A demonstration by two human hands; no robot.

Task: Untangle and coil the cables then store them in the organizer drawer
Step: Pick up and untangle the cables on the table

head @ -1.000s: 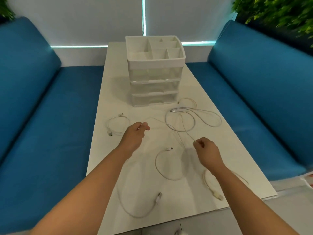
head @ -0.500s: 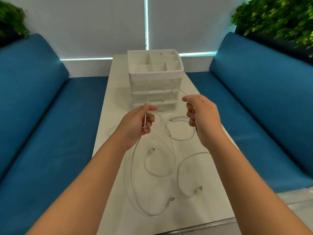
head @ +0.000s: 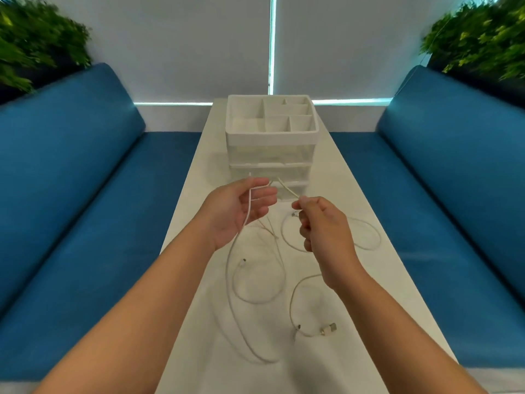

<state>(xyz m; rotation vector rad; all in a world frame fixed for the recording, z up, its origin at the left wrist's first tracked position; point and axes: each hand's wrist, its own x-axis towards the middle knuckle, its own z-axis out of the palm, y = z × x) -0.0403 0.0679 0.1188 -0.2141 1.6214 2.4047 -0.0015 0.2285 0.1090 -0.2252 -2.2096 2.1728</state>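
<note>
Both hands held one white cable [head: 247,211] above the tabletop [head: 355,194]: left hand [head: 241,209] fingers loosely curled around it, right hand [head: 321,223] fingers pinching it.

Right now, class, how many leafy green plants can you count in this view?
2. The left plant fills the top left corner, and the right plant fills the top right corner. Both are cut off by the frame edge, so others may lie out of view.

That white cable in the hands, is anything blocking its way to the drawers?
Nothing stands between the thin white cable, held by the left hand and right hand, and the white plastic drawer organizer just beyond. But its clear drawers look closed, so one must be opened first.
</note>
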